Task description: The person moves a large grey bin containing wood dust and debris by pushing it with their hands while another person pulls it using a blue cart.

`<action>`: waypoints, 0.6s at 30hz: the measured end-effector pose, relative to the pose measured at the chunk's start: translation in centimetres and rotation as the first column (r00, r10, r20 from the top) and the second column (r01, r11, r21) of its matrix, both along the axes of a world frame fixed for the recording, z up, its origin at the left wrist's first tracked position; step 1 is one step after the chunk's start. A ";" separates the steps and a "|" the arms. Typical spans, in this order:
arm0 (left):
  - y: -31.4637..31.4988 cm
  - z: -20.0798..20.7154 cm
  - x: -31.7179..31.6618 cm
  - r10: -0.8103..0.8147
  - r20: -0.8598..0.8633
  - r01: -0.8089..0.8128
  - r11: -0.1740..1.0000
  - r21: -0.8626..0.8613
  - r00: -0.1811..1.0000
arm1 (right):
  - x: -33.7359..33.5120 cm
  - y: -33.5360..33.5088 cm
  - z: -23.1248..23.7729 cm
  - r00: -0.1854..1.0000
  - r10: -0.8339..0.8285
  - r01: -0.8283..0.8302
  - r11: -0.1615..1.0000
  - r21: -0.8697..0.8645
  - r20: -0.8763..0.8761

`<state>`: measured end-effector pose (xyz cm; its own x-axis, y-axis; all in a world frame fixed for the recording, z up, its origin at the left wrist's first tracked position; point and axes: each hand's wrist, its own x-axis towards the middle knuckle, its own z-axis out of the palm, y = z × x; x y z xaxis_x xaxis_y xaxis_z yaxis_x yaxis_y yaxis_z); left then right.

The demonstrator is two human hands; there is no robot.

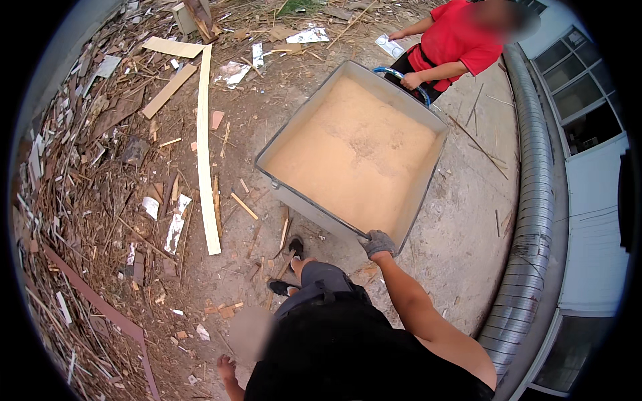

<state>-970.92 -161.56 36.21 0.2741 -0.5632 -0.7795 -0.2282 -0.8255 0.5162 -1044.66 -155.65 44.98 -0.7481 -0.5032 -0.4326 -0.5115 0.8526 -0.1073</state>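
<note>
The left hand (227,367) hangs well apart from the bin (314,212), which lies toward one o'clock from it. That grip looks loose, fingers partly curled, with nothing seen in it. The bin stands just above the middle of the view, roughly square with no clear long axis; its near rim slants from ten toward four o'clock. The gloved right hand (378,245) is the nearer one: its grip is closed over the rim by the bin's five o'clock corner, so the body of the bin lies between eleven and twelve o'clock from it.

Counted from left to right: one heap of wood scrap (100,144), its pieces too many to count; two short boards near eleven o'clock; one long pale strip (203,134) beside them, running from twelve to six; two dark shoes (296,246); one bin, holding one bed of tan powder (334,160); one blue curved bar (382,69) at the bin's far side; one co-worker in a red shirt (461,40) at one o'clock, one hand on that bar, the other holding one pale flat item (389,45); one silver ribbed duct (535,167) toward three o'clock.
</note>
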 end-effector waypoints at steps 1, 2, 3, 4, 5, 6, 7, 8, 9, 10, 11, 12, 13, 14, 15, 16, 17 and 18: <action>-3.1 -1.3 0.7 -0.050 -0.004 0.050 0.997 -0.062 0.999 | 0.0 -1.1 0.8 0.998 -0.055 0.054 0.998 0.036 0.035; -6.6 -0.8 -0.9 -0.086 0.000 0.086 0.995 -0.052 0.996 | -0.3 -0.1 0.3 0.996 -0.086 0.084 0.993 0.080 0.026; -10.0 -0.5 -2.9 -0.122 0.004 0.122 0.992 -0.043 0.993 | -0.6 1.2 0.2 0.996 -0.088 0.087 0.994 0.071 0.019; -12.3 -1.1 -2.7 -0.248 -0.060 0.214 0.916 -0.340 0.967 | -0.5 0.7 -0.2 0.997 -0.071 0.070 0.997 0.035 0.031; -14.7 -0.6 -5.0 -0.236 -0.077 0.206 0.937 -0.281 0.969 | -0.7 0.7 -0.6 0.997 -0.068 0.068 0.998 0.013 0.034; -17.1 0.4 -7.3 -0.217 -0.087 0.193 0.955 -0.226 0.972 | -0.5 -0.1 0.2 0.997 -0.070 0.070 0.998 -0.005 0.038; -19.8 1.2 -9.6 -0.202 -0.099 0.184 0.969 -0.167 0.974 | -0.6 -0.5 0.9 0.996 -0.070 0.071 0.997 -0.012 0.050; -21.8 1.8 -12.2 -0.356 0.032 0.356 0.921 -0.159 0.934 | -0.7 -1.2 1.4 0.996 -0.063 0.065 0.998 -0.026 0.065; -23.0 4.3 -16.3 -0.692 0.090 0.696 0.699 -0.164 0.716 | -0.6 -0.3 1.0 0.994 -0.082 0.083 0.997 -0.006 0.076; -24.7 6.7 -20.5 -0.614 -0.019 0.609 0.786 -0.106 0.789 | -0.2 1.0 0.1 0.993 -0.100 0.100 0.995 -0.006 0.068; -25.4 7.7 -23.6 -0.485 -0.130 0.483 0.874 -0.047 0.865 | -0.3 1.7 -0.7 0.996 -0.078 0.079 0.997 -0.017 0.039; -27.6 7.4 -25.0 -0.414 -0.201 0.392 0.909 -0.144 0.888 | -0.5 2.4 -1.4 0.998 -0.054 0.055 0.998 -0.023 0.010; -29.9 7.6 -25.4 -0.328 -0.272 0.274 0.937 -0.218 0.905 | -0.4 2.5 -1.6 0.998 -0.064 0.064 0.998 -0.022 0.028; -33.1 7.9 -26.8 -0.454 -0.178 0.413 0.882 -0.226 0.873 | -0.3 2.0 -1.7 0.996 -0.073 0.074 0.997 -0.019 0.044; -35.4 8.1 -28.2 -0.479 -0.120 0.428 0.853 -0.299 0.870 | -0.8 1.1 -1.7 0.995 -0.079 0.081 0.997 -0.020 0.057; -36.2 9.9 -32.6 -0.432 -0.105 0.394 0.881 -0.262 0.896 | -0.7 1.4 0.0 0.990 -0.102 0.099 0.995 0.034 0.095; -41.3 7.4 -29.5 -0.558 -0.052 0.481 0.756 -0.444 0.828 | -1.8 -1.3 0.4 0.995 -0.061 0.063 0.998 -0.027 0.085; -41.2 8.2 -34.8 -0.642 -0.039 0.587 0.723 -0.365 0.766 | -1.1 0.9 -0.2 0.991 -0.101 0.101 0.995 0.012 0.093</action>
<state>-1005.68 -202.78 44.44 -0.3254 -0.7826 -0.5307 -0.5240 -0.3180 0.7901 -1045.77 -154.75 44.73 -0.7512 -0.4235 -0.5062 -0.4108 0.9003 -0.1436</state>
